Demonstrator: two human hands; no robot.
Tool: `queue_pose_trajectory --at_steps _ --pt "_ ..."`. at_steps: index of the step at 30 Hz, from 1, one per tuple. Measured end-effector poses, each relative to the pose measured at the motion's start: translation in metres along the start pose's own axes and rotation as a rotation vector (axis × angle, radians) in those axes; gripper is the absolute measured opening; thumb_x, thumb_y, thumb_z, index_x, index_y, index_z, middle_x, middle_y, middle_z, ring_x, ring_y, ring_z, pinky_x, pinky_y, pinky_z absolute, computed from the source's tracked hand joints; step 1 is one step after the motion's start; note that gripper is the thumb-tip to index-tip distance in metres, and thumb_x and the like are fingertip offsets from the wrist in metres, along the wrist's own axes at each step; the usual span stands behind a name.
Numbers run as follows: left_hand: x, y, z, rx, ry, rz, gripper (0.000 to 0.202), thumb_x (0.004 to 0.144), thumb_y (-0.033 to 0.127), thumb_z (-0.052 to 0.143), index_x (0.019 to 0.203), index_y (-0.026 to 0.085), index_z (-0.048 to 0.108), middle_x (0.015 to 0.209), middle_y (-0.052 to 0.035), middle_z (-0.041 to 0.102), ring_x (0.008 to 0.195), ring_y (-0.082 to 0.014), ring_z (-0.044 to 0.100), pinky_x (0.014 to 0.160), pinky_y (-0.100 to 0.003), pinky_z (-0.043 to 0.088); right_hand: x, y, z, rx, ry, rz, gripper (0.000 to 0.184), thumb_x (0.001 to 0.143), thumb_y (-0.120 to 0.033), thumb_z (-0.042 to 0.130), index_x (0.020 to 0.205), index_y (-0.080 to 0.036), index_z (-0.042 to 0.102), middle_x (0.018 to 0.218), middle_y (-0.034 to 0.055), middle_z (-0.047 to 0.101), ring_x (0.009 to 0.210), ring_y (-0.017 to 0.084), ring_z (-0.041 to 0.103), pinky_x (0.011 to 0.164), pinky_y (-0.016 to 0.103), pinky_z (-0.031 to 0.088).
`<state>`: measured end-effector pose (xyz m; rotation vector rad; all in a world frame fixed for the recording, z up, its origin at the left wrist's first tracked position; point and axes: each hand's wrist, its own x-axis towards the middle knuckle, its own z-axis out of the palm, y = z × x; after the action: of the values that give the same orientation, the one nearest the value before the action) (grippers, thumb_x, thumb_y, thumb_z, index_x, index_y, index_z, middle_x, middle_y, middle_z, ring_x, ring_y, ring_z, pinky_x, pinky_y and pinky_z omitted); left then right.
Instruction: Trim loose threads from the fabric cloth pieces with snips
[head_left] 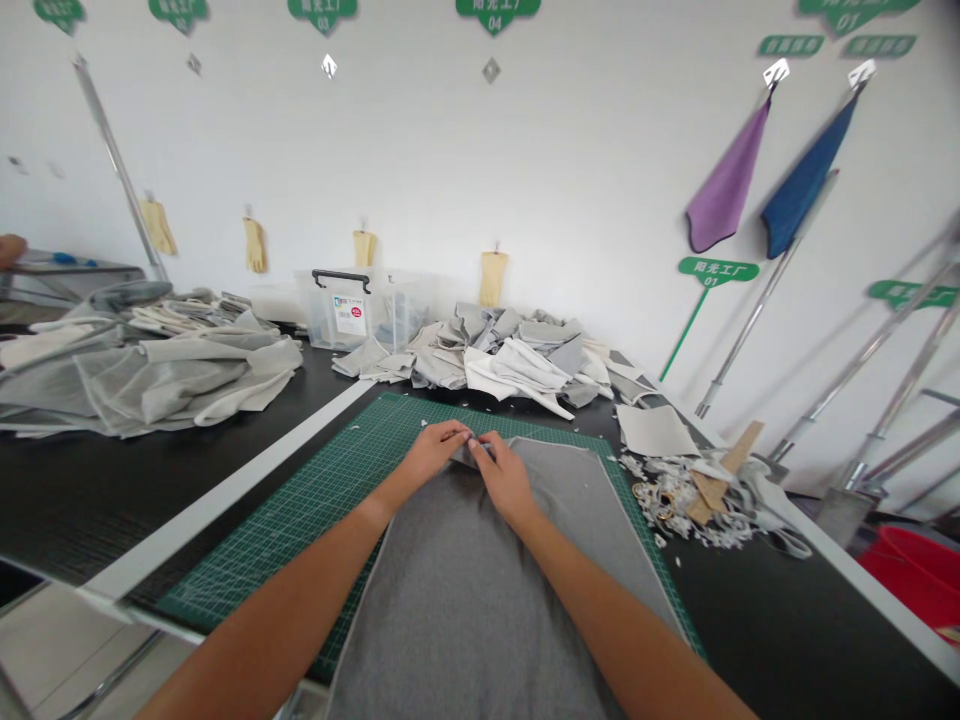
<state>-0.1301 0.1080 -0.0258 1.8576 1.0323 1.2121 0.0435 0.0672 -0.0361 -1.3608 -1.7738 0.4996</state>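
The left hand [433,452] and right hand [505,478] sit close together, narrowly set, with their fingertips meeting at the top edge of the gray fabric [457,600]. They appear to pinch a small folded-over part of it, though the fingers hide how firm the hold is. The fabric lies flat on a green cutting mat [330,470], running from the hands toward the person and past the mat's near edge.

A small lifted fold like this could slip out if the pinch is light, since the fabric's weight pulls toward the near edge of the black tabletop [75,480]. A pull by either hand alone could skew the panel on the mat or crease it. White snips [424,420] lie loose on the mat just beyond the hands and could catch under the fabric if it slides forward. To the right, a scrap pile [675,495] sits just beside the mat, so a wide sweep of the fabric could drag scraps onto it. Behind the mat, a heap of pale fabric [495,360] sits well apart from the hands, with a plastic bin [337,310] beyond it.
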Motion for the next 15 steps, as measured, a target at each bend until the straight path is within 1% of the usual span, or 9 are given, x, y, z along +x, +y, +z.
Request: queue_pose_trajectory --at_steps 7,15 --pt "-0.002 0.007 0.001 -0.029 -0.008 -0.038 0.026 0.086 0.036 0.059 0.090 0.014 0.072 0.089 -0.0061 0.074 0.086 -0.0196 0.066 0.080 -0.028 0.049 0.000 -0.002 -0.001 -0.036 -0.019 0.002 0.041 0.103 -0.058 0.032 0.099 -0.026 0.059 0.085 0.0003 0.068 0.083 0.019 0.064 0.073 0.026 0.039" --pt "-0.004 0.011 0.002 -0.086 -0.043 -0.052 0.029 0.085 0.039 0.061 0.093 0.013 0.072 0.093 -0.0075 0.075 0.089 -0.0200 0.067 0.084 -0.029 0.049 -0.002 -0.001 -0.001 -0.027 -0.029 -0.019 0.037 0.103 -0.055 0.033 0.096 -0.025 0.054 0.085 0.0005 0.067 0.080 0.019 0.063 0.068 0.025 0.036"
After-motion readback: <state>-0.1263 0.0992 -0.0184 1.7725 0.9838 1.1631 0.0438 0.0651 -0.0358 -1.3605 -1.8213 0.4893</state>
